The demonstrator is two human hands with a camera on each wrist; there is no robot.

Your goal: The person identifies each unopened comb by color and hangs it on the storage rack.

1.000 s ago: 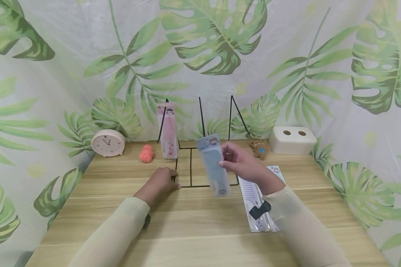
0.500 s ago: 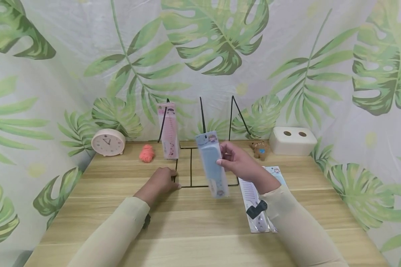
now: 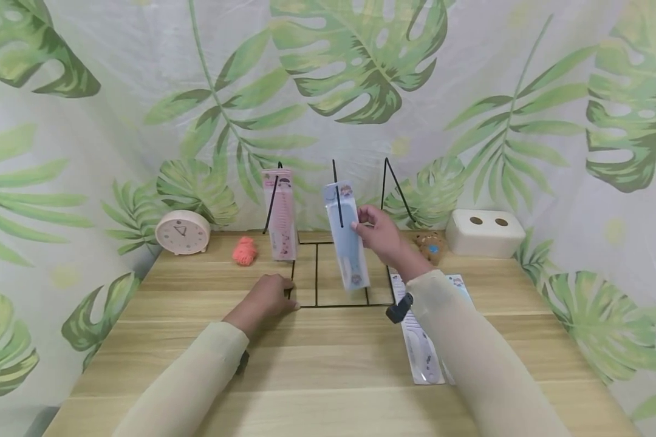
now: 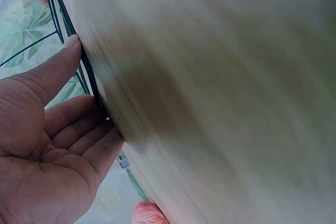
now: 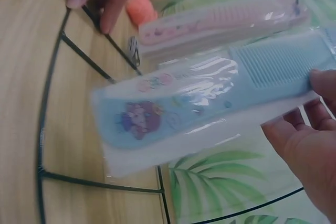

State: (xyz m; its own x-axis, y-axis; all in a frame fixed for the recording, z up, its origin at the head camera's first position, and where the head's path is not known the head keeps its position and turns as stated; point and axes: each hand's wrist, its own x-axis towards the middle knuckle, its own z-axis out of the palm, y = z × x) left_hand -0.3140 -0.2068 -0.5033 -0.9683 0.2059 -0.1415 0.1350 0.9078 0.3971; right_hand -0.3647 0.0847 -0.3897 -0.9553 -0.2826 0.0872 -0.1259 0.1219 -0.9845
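Observation:
My right hand (image 3: 384, 238) pinches the side edge of a blue comb (image 3: 347, 246) in a clear packet. A middle prong of the black wire rack (image 3: 316, 276) passes behind the packet's top and comes out in front of it, apparently through the hanging hole. In the right wrist view the comb's teeth lie toward my thumb, and a cartoon figure decorates its handle. My left hand (image 3: 263, 301) grips the rack's front left corner, thumb and fingers about the wire. Packaged pink combs (image 3: 281, 221) hang on the left prong. The right prong (image 3: 399, 188) bears nothing.
Packaged purple and blue combs (image 3: 422, 349) lie on the table under my right forearm. A pink clock (image 3: 183, 232) and an orange yarn bundle (image 3: 244, 251) stand at the left. At the back right are a brown toy bear (image 3: 430, 246) and a white box (image 3: 485, 233) with two holes.
My right hand has raised the blue comb packet and moved it back toward the rack. The middle prong's end now shows in front of the packet. My left hand keeps its place.

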